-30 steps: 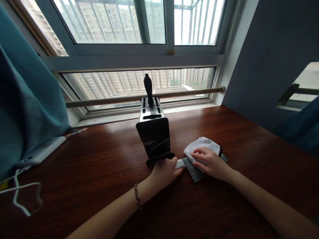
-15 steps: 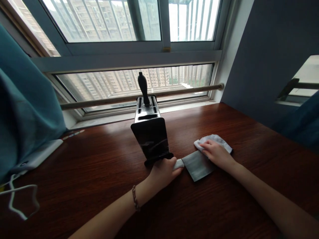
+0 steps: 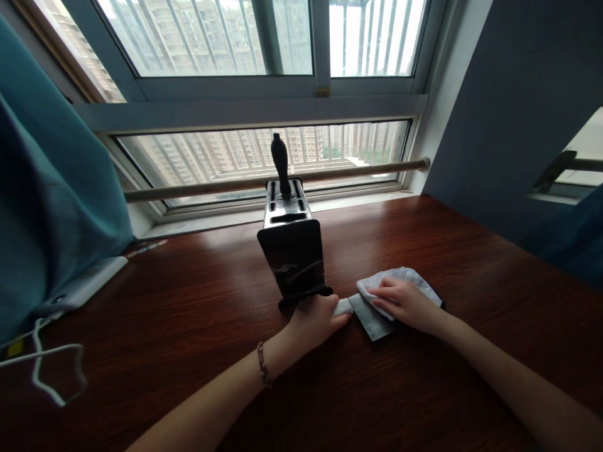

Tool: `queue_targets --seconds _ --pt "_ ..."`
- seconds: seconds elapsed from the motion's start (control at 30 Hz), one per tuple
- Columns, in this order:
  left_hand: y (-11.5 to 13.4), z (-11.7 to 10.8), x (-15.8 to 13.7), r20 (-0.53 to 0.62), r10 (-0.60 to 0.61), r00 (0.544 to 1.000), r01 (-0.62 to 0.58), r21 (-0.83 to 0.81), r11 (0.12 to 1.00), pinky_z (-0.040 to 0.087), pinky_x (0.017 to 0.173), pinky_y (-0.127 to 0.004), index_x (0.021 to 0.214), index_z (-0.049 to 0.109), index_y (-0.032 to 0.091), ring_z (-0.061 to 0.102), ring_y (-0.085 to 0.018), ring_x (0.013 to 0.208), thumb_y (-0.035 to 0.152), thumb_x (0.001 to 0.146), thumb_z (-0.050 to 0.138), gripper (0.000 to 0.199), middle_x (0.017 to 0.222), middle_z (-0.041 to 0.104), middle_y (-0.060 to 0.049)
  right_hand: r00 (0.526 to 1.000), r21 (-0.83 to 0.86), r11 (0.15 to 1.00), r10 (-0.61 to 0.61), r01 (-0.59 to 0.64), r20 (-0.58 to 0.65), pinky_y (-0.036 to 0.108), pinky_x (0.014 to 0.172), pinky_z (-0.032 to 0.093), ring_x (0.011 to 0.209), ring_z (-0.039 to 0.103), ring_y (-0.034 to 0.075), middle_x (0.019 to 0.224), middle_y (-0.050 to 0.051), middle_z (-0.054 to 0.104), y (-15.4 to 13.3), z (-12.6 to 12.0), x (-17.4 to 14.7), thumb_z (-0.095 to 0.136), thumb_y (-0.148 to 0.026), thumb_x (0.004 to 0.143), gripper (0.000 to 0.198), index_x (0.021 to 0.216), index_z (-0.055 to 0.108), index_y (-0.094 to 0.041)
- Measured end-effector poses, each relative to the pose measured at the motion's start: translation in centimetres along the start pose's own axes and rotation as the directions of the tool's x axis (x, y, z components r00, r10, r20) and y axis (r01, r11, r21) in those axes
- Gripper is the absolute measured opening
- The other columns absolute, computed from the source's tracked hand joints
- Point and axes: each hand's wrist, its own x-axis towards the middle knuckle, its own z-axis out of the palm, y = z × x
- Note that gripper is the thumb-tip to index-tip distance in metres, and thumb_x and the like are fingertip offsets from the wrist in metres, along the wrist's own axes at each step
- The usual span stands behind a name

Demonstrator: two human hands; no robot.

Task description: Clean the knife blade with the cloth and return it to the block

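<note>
My left hand (image 3: 311,320) is closed around the pale handle of a cleaver (image 3: 369,319), whose flat grey rectangular blade lies low over the table, pointing right. On top of the blade my right hand (image 3: 407,304) presses a white cloth (image 3: 417,280), fingers bent onto it. The cloth covers the far and right parts of the blade; only its near left part shows. Just beyond my left hand stands a knife block (image 3: 294,258) with a black front and slotted metal top. One dark-handled tool (image 3: 280,164) sticks up from its slots.
The dark red-brown wooden table (image 3: 198,326) runs up to the window sill. At left are a blue curtain (image 3: 61,182), a white flat device (image 3: 89,285) and a white cable (image 3: 44,376). A rail (image 3: 207,191) crosses before the window.
My right hand has slid the cloth left and nearer over the cleaver's blade, covering more of it. My left hand keeps its hold on the handle. The whole view has shifted slightly.
</note>
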Motion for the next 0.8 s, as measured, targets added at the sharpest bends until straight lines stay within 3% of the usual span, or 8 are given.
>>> queue_targets --seconds 0.1,0.23,0.37,0.43,0.53,0.63,0.7,0.8 --pt "0.1 0.0 0.0 -0.001 -0.003 1.000 0.003 -0.005 1.000 0.029 0.054 -0.025 0.074 0.056 0.016 0.054 -0.013 0.059 0.048 0.088 0.050 0.035 0.070 0.060 -0.004 1.000 0.024 1.000 0.013 -0.013 -0.013 0.030 0.070 0.041 0.075 0.056 0.017 0.084 0.005 0.057 -0.7 0.6 0.0 0.054 -0.032 0.096 0.024 0.102 0.073 -0.020" --pt "0.0 0.0 -0.1 0.003 -0.010 1.000 0.010 -0.003 1.000 0.030 0.055 -0.025 0.075 0.057 0.016 0.055 -0.014 0.061 0.048 0.088 0.050 0.035 0.071 0.061 -0.005 0.976 -0.112 0.973 0.189 -0.202 -0.111 0.031 0.072 0.041 0.078 0.058 0.019 0.086 0.006 0.062 0.5 0.0 0.0 0.055 -0.030 0.094 0.023 0.094 0.075 -0.020" --pt "0.0 -0.1 -0.1 0.009 -0.012 1.000 0.012 0.010 1.000 0.030 0.054 -0.026 0.076 0.057 0.016 0.055 -0.014 0.062 0.047 0.088 0.050 0.034 0.072 0.061 -0.005 0.902 -0.371 0.822 0.383 -0.431 -0.199 0.034 0.070 0.038 0.080 0.060 0.023 0.085 0.007 0.062 2.6 -1.8 -0.4 0.049 -0.031 0.096 0.029 0.087 0.074 -0.020" --pt "0.0 -0.2 -0.1 0.006 -0.014 1.000 0.013 0.023 1.000 0.029 0.054 -0.026 0.076 0.057 0.016 0.055 -0.014 0.061 0.047 0.088 0.050 0.034 0.072 0.061 -0.005 0.874 -0.423 0.765 0.429 -0.485 -0.226 0.035 0.067 0.037 0.078 0.060 0.024 0.083 0.008 0.062 3.3 -2.4 -0.5 0.048 -0.030 0.096 0.030 0.083 0.073 -0.018" --pt "0.1 -0.1 0.0 -0.004 -0.013 1.000 0.013 0.035 0.999 0.028 0.053 -0.026 0.076 0.057 0.016 0.054 -0.014 0.059 0.046 0.088 0.050 0.033 0.071 0.061 -0.005 0.918 -0.305 0.869 0.340 -0.390 -0.205 0.034 0.073 0.041 0.081 0.060 0.022 0.087 0.009 0.064 3.5 -2.2 -0.3 0.053 -0.026 0.093 0.023 0.091 0.072 -0.014" --pt "0.2 -0.1 0.0 -0.007 -0.006 1.000 0.007 0.036 0.999 0.028 0.054 -0.026 0.076 0.057 0.016 0.054 -0.014 0.060 0.046 0.088 0.049 0.033 0.071 0.061 -0.005 0.978 -0.078 0.984 0.149 -0.161 -0.143 0.031 0.083 0.042 0.092 0.059 0.020 0.105 0.008 0.064 2.3 -1.2 -0.1 0.057 -0.023 0.091 0.035 0.124 0.062 -0.014" --pt "0.2 -0.1 -0.1 -0.008 0.000 1.000 0.001 0.039 0.999 0.029 0.054 -0.026 0.076 0.057 0.016 0.055 -0.014 0.061 0.046 0.088 0.049 0.034 0.072 0.062 -0.005 0.996 -0.037 0.998 0.049 -0.052 -0.073 0.031 0.081 0.043 0.090 0.058 0.019 0.106 0.007 0.062 1.3 -0.5 -0.1 0.053 -0.026 0.093 0.040 0.132 0.057 -0.018" --pt "0.2 -0.2 -0.2 -0.011 -0.002 1.000 0.002 0.048 0.999 0.029 0.055 -0.027 0.077 0.057 0.016 0.055 -0.015 0.062 0.047 0.088 0.049 0.034 0.073 0.062 -0.006 1.000 -0.056 0.998 0.008 -0.008 0.002 0.031 0.072 0.042 0.080 0.056 0.019 0.093 0.006 0.058 0.3 -0.2 -0.1 0.049 -0.031 0.096 0.033 0.125 0.064 -0.021"
